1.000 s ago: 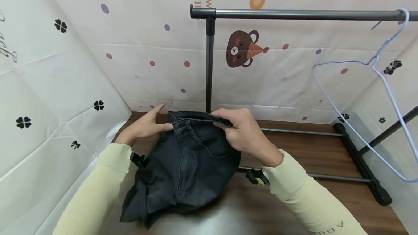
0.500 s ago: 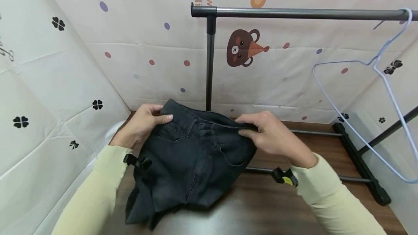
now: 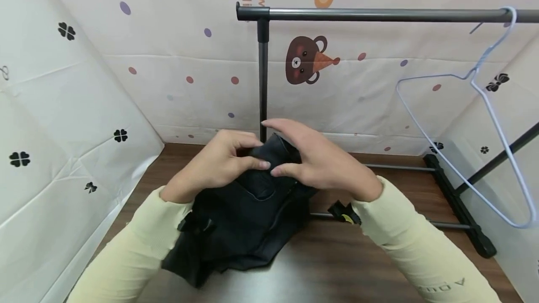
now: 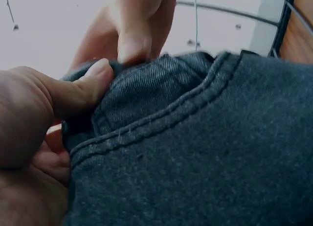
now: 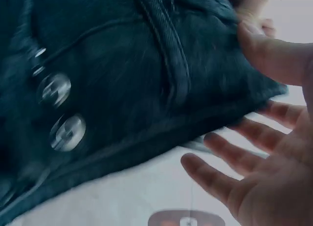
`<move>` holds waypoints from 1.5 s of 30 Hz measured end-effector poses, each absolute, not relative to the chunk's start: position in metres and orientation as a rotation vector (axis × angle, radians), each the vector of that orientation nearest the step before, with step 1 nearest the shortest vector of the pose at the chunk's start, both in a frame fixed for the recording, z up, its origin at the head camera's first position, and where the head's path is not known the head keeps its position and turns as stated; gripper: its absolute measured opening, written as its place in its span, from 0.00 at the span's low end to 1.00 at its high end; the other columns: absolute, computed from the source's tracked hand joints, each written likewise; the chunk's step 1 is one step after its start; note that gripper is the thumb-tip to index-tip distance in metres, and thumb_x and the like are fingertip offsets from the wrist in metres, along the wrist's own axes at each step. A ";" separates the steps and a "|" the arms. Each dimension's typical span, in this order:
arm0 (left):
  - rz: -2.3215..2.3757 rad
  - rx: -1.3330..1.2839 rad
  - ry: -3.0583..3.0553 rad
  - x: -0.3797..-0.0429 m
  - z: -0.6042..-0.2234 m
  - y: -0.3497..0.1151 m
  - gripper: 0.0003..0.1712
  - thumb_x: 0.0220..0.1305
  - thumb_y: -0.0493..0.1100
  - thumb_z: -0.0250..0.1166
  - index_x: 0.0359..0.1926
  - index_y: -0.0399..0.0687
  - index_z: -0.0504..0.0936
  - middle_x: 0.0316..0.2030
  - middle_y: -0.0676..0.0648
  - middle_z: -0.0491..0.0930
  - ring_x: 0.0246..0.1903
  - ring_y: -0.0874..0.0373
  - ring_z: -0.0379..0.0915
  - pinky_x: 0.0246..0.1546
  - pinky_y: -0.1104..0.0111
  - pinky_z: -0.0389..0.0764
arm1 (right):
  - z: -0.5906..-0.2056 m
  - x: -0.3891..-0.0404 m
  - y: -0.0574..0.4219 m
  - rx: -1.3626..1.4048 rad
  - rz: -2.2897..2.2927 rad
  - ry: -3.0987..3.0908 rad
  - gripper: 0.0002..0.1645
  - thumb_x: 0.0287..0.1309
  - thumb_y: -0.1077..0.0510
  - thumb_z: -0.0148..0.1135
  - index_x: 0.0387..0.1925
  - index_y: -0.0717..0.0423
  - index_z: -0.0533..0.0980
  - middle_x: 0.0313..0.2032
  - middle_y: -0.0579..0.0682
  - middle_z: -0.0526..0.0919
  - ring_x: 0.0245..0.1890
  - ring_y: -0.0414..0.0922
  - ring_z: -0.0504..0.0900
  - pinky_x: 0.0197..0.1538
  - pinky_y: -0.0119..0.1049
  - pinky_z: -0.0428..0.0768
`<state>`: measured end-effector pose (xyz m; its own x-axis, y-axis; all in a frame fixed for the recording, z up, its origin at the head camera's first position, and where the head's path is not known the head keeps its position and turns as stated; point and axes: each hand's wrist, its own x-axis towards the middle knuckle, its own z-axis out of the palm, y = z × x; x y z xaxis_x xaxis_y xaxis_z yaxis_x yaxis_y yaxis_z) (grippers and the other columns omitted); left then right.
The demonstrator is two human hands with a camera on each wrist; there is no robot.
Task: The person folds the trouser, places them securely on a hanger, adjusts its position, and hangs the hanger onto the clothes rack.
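Observation:
Dark denim jeans (image 3: 248, 221) sit bunched over the floor in the head view, waistband up between both hands. My left hand (image 3: 221, 162) pinches the waistband near a front pocket, whose curved stitched edge (image 4: 166, 118) fills the left wrist view. On the other side, my right hand (image 3: 326, 162) stands at the waistband with fingers extended and thumb apart. In the right wrist view its fingers (image 5: 227, 174) spread below the waistband edge while the thumb lies close to the cloth. Two metal buttons (image 5: 68, 132) and a belt loop (image 5: 168, 55) show there, slightly blurred.
A dark metal clothes rack (image 3: 379, 15) stands behind, its upright (image 3: 263, 78) just beyond the hands. On its rail at the right hangs a pale blue wire hanger (image 3: 498, 120). The rack's black foot (image 3: 461, 209) rests on the brown wood floor (image 3: 337, 265). Patterned white sheets (image 3: 189, 102) enclose the space.
The waistband, stretched wide between the hands half a second ago, is now gathered. My left hand has moved right and my right hand left; the right fingers have loosened from the waistband.

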<state>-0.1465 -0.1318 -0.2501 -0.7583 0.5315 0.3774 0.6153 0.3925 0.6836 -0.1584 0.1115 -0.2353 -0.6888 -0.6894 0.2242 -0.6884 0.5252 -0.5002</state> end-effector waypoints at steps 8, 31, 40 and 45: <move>-1.285 -0.883 -2.666 -0.136 -0.252 -0.127 0.06 0.58 0.44 0.80 0.33 0.53 0.88 0.24 0.55 0.75 0.26 0.60 0.68 0.28 0.71 0.70 | -0.235 -0.156 0.108 -1.438 -1.113 2.842 0.06 0.60 0.61 0.75 0.32 0.50 0.82 0.23 0.44 0.85 0.20 0.36 0.73 0.26 0.33 0.73; -0.798 -0.417 -2.864 -0.101 -0.329 -0.223 0.11 0.69 0.30 0.62 0.46 0.43 0.88 0.33 0.46 0.88 0.23 0.61 0.69 0.28 0.69 0.70 | -0.225 -0.118 0.156 -1.330 -1.531 3.256 0.08 0.55 0.73 0.73 0.29 0.59 0.86 0.23 0.48 0.86 0.19 0.33 0.67 0.27 0.23 0.66; -0.633 -0.081 -2.814 -0.108 -0.331 -0.239 0.23 0.56 0.26 0.57 0.51 0.40 0.86 0.36 0.37 0.88 0.26 0.48 0.74 0.28 0.60 0.70 | -0.230 -0.103 0.188 -1.098 -1.794 3.362 0.09 0.52 0.76 0.72 0.29 0.61 0.88 0.23 0.34 0.84 0.15 0.28 0.65 0.21 0.23 0.60; -0.562 -0.006 -2.652 -0.111 -0.336 -0.256 0.20 0.50 0.26 0.60 0.45 0.38 0.86 0.37 0.33 0.88 0.31 0.35 0.81 0.36 0.43 0.80 | -0.239 -0.096 0.211 -1.011 -2.075 3.303 0.05 0.48 0.82 0.70 0.28 0.75 0.85 0.27 0.30 0.87 0.16 0.27 0.69 0.23 0.21 0.62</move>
